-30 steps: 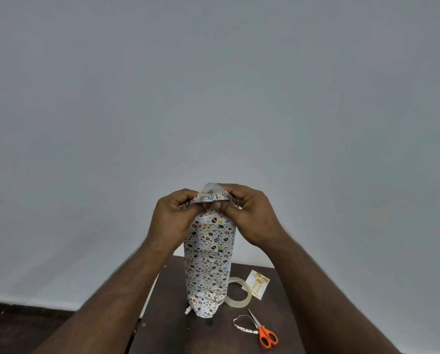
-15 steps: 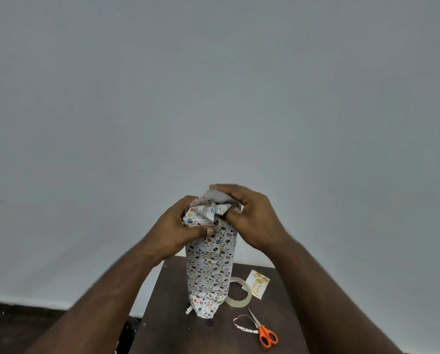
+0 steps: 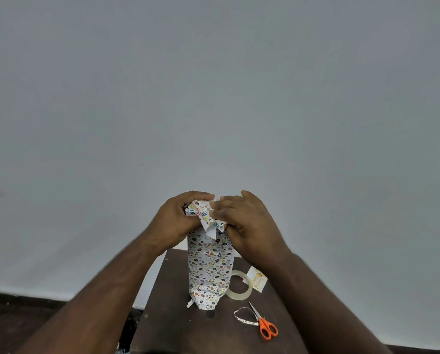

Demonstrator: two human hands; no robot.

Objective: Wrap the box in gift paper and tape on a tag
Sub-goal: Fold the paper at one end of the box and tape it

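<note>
**Closing the top end of the wrapped box**

Wrapped box (image 3: 210, 267) upright on the dark table (image 3: 172, 325), lower end already folded shut, long sides covered in patterned gift paper. Top end not yet closed: loose flap (image 3: 208, 221) bunched there, one white-backed corner hanging down over the near face.

Left hand (image 3: 174, 221) clenched around the top-left of the box, fingers curled over the paper, steadying. Right hand (image 3: 241, 223) on the top-right, fingers laid fairly flat across the flap, pressing it down; thumb side hidden, so pinch or plain press not certain.

To do it well, by judgement:
- Crease flap hard along the box's top edges first; tuck the drooping corner under, white side hidden.
- Pin folds with one hand only, free the other for tape.
- Tall and narrow, so likely tippy; press straight down, not sideways.

Tape roll (image 3: 237, 286) touching or just right of the box base. Tag (image 3: 257, 279) just beyond the roll, untaped. Orange-handled scissors (image 3: 263, 325) in front-right of the box, paper offcut (image 3: 243, 316) beside the blades.
</note>
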